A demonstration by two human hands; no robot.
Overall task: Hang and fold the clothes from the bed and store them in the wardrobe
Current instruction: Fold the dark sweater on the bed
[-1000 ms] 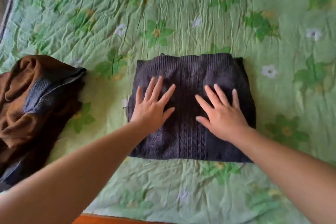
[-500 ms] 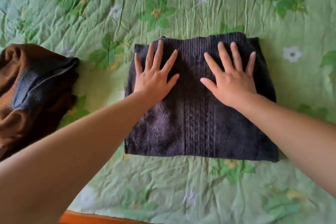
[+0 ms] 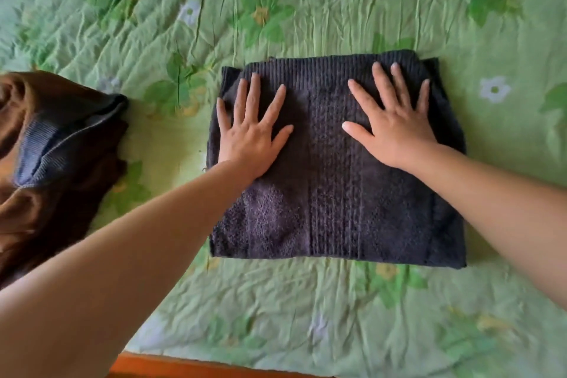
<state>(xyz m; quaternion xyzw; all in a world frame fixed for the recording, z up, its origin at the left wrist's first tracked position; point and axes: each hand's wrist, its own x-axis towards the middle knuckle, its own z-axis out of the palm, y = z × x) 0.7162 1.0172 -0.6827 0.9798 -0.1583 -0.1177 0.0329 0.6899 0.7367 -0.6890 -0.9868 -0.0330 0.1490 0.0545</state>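
A dark grey knitted sweater (image 3: 331,193) lies folded into a neat rectangle in the middle of the bed. My left hand (image 3: 250,129) presses flat on its upper left part, fingers spread and straight. On the upper right part my right hand (image 3: 391,123) lies flat in the same way, fingertips near the far edge. Neither hand grips the fabric.
A crumpled heap of brown clothes (image 3: 40,163) with a blue-grey ribbed piece on top lies at the left edge. The bed is covered by a wrinkled green floral bedspread (image 3: 306,316). An orange wooden bed frame (image 3: 171,367) shows at the bottom.
Both hands have slid from the sweater's middle toward its far edge, staying flat on it. The view has shifted a little.
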